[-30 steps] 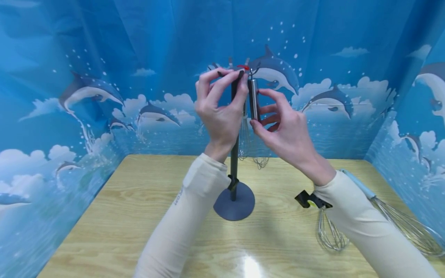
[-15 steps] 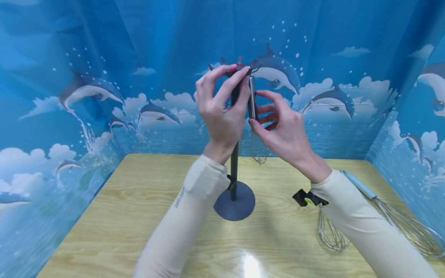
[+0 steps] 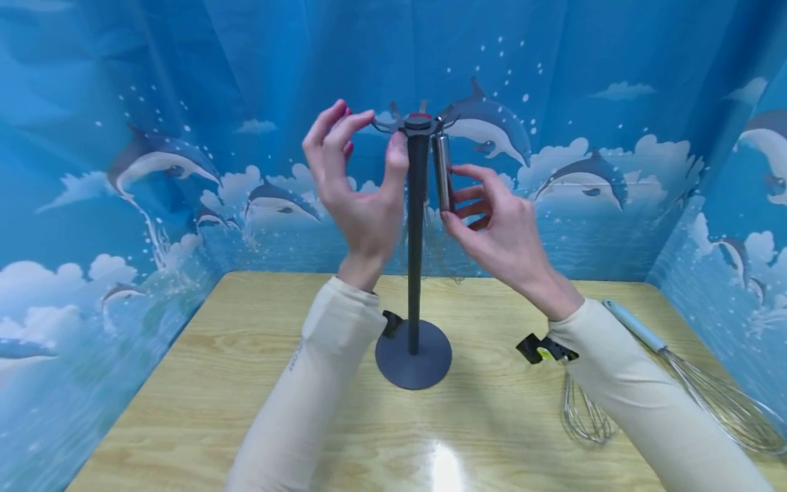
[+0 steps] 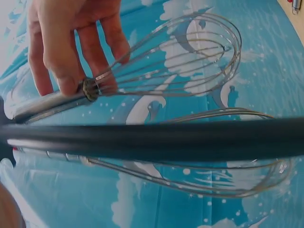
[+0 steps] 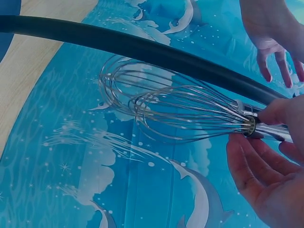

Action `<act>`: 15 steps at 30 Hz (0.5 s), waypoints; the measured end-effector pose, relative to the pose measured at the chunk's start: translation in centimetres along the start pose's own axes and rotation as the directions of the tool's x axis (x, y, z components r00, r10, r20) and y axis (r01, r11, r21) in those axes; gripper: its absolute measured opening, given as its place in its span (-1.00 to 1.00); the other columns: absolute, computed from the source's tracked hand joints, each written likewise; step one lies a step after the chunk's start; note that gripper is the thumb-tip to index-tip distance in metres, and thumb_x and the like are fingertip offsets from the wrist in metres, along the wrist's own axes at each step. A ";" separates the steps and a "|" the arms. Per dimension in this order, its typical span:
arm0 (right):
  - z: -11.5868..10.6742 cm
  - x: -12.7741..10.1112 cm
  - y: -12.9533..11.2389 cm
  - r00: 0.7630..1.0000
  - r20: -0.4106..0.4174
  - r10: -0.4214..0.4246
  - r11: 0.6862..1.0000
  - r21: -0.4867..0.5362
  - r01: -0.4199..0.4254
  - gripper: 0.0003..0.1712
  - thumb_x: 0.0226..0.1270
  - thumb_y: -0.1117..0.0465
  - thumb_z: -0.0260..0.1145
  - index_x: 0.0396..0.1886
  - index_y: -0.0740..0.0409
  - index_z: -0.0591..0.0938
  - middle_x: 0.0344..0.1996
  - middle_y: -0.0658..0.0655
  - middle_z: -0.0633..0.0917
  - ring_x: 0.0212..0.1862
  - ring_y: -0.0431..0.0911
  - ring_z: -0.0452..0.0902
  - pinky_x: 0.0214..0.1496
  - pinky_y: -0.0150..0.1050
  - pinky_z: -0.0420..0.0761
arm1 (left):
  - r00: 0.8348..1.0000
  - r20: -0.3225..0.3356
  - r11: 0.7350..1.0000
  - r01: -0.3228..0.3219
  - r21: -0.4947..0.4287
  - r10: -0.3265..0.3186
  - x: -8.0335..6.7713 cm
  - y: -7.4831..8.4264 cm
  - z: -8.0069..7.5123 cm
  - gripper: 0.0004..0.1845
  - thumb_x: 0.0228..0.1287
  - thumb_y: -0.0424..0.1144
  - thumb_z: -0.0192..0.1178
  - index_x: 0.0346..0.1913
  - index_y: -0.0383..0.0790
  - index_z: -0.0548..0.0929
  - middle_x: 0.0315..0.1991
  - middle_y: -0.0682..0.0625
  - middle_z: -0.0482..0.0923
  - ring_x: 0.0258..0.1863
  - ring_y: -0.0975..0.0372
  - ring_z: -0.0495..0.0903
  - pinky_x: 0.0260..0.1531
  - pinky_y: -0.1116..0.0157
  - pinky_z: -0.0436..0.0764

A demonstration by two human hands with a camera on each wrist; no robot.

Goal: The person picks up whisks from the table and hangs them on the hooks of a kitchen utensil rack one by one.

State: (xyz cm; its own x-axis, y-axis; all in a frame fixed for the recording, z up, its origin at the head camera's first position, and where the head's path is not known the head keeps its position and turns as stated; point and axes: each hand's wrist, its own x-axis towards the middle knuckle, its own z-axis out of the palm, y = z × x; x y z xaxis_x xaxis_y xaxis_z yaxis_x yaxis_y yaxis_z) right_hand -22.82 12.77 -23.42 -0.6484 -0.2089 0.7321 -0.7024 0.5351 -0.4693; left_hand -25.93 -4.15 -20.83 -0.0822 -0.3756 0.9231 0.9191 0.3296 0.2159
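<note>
A dark stand (image 3: 415, 260) with a round base and a ring of hooks at its top stands upright in the head view. My right hand (image 3: 501, 219) pinches the steel handle of a whisk (image 3: 443, 171), which hangs upright at the right side of the hooks. In the right wrist view my thumb and fingers (image 5: 266, 161) sit where the handle meets the wires. My left hand (image 3: 359, 178) is beside the top of the pole on its left, fingers spread and holding nothing. A second whisk (image 4: 228, 190) hangs behind the pole in the left wrist view.
On the right of the wooden table (image 3: 246, 383) lie a large whisk with a pale blue handle (image 3: 633, 324) and a smaller wire whisk (image 3: 584, 410), partly covered by my right sleeve. A blue dolphin-print curtain (image 3: 295, 82) closes off the back and sides.
My left hand has let go at the hooks and moved left, its fingers spreading. The hook ring has turned a little. My right hand stays at the whisk handle.
</note>
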 end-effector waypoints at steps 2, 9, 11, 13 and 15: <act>0.0 0.0 0.1 1.000 0.008 0.001 1.000 -0.001 -0.001 -0.35 0.31 0.27 0.45 0.38 0.13 0.49 -0.14 0.19 0.81 -0.25 -0.06 0.79 -0.31 -0.47 0.68 | 0.998 0.048 0.999 0.040 -0.016 -0.039 -0.1 -0.2 -0.1 -0.64 0.24 -0.29 0.32 0.06 -0.38 0.64 0.22 -0.37 0.47 0.26 0.18 0.45 0.23 0.24 0.53; -0.1 -0.1 0.3 0.999 0.039 0.013 1.000 0.016 -0.014 -0.37 0.33 0.27 0.44 0.38 0.14 0.49 -0.10 0.21 0.81 -0.22 -0.04 0.79 -0.27 -0.53 0.65 | 0.977 0.188 0.985 0.121 -0.124 -0.096 -0.3 -0.3 0.2 -0.74 0.30 -0.38 0.31 0.00 -0.46 0.69 0.13 -0.36 0.52 0.22 0.13 0.50 0.25 0.21 0.61; -0.3 -0.2 0.4 0.999 0.043 0.018 0.999 0.031 -0.019 -0.39 0.34 0.27 0.43 0.37 0.13 0.50 -0.09 0.21 0.80 -0.20 -0.03 0.79 -0.25 -0.56 0.64 | 0.974 0.203 0.979 0.137 -0.152 -0.105 -0.3 -0.3 0.4 -0.75 0.32 -0.40 0.30 -0.02 -0.49 0.69 0.10 -0.37 0.54 0.19 0.08 0.52 0.26 0.19 0.61; -0.7 -0.4 0.6 0.999 0.045 0.026 0.999 0.038 -0.028 -0.41 0.36 0.27 0.40 0.37 0.09 0.51 -0.08 0.20 0.80 -0.18 -0.02 0.79 -0.23 -0.57 0.64 | 0.972 0.204 0.974 0.153 -0.168 -0.117 -0.2 -0.2 0.6 -0.76 0.33 -0.41 0.30 -0.03 -0.51 0.69 0.07 -0.37 0.55 0.17 0.12 0.53 0.27 0.18 0.62; -1.2 -0.6 0.8 0.998 0.042 0.039 0.999 0.026 -0.040 -0.43 0.38 0.26 0.39 0.37 0.06 0.52 -0.07 0.19 0.81 -0.17 -0.01 0.79 -0.23 -0.59 0.62 | 0.973 0.198 0.969 0.159 -0.187 -0.122 -0.1 -0.1 0.8 -0.77 0.33 -0.41 0.30 -0.05 -0.53 0.69 0.04 -0.37 0.55 0.13 0.12 0.55 0.27 0.16 0.63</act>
State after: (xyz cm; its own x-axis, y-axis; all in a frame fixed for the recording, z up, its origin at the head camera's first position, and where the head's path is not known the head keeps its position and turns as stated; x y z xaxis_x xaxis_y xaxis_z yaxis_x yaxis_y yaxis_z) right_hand -22.66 14.28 -23.63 -0.6868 -0.2225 0.6919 -0.6836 0.5212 -0.5110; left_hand -26.35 -3.44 -20.69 -0.2680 -0.2342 0.9345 0.9498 0.0981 0.2970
